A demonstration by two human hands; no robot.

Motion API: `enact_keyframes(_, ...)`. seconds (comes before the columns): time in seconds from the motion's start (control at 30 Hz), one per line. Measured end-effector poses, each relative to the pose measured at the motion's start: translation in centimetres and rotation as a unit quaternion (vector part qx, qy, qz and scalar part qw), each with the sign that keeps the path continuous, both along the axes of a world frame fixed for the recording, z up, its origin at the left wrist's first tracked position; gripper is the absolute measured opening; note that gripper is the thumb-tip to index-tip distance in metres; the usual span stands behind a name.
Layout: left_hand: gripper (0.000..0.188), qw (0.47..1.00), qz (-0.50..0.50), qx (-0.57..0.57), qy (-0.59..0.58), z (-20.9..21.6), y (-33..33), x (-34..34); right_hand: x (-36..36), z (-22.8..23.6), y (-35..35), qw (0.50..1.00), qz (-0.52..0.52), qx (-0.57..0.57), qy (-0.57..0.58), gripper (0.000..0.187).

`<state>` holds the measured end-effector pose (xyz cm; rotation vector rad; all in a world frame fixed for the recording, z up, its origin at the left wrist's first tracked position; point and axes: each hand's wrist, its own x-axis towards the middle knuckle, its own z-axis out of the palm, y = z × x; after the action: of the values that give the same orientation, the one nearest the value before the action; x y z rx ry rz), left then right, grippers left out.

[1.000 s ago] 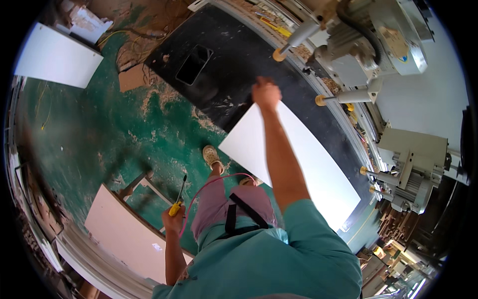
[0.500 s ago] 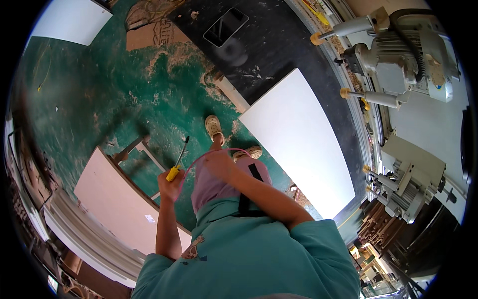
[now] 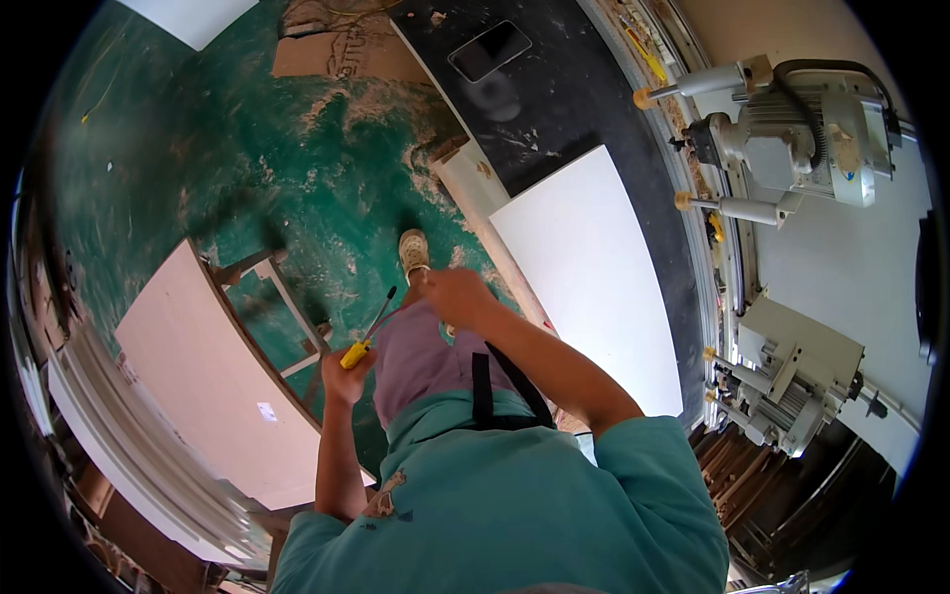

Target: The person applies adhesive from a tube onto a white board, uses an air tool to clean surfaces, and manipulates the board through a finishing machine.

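Observation:
My left hand [image 3: 342, 374] is closed round a yellow-handled screwdriver [image 3: 356, 353], its thin shaft and dark tip pointing up and away. A thin pink strip [image 3: 392, 316] runs from near that hand toward my right hand [image 3: 457, 297]. The fingers of my right hand are pinched together in front of my thighs and seem to hold the strip's other end; the fingertips are partly hidden. Neither hand touches the white panel [image 3: 604, 287] on my right or the pale panel [image 3: 208, 386] on my left.
The white panel lies on a black machine table [image 3: 564, 109], near a phone [image 3: 490, 51]. Machine motors [image 3: 811, 129] line the right side. A metal-legged stand [image 3: 292, 297] is beside the pale panel. Cardboard [image 3: 346, 54] and sawdust lie on the green floor.
The pink strip, widely arched before, now runs short and nearly straight between my hands. My right hand, blurred earlier, is now farther from my body. The view has shifted, and my feet have moved.

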<state>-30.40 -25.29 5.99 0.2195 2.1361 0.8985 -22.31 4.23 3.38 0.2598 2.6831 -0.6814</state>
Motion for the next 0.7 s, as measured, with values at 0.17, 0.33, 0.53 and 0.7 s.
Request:
enact_keyframes(0.17,0.032,0.999,0.046,0.000,0.005,0.2,-3.2,5.4,0.7,1.6,10.5,0.960,-0.227,0.136,0.093,0.024)
enact_keyframes(0.33,0.031,0.992,0.121,0.034,0.023,0.5,-4.4,13.1,1.1,1.8,11.1,0.953,0.185,0.178,0.159,0.012)
enact_keyframes(0.53,0.029,0.990,0.116,0.026,0.072,3.3,-8.1,23.3,0.4,1.6,11.7,0.898,0.260,0.278,0.222,0.010)
enact_keyframes(0.7,0.027,0.987,0.142,0.043,0.059,5.4,-10.6,29.7,13.3,2.0,9.0,0.969,0.208,0.128,0.025,0.020)
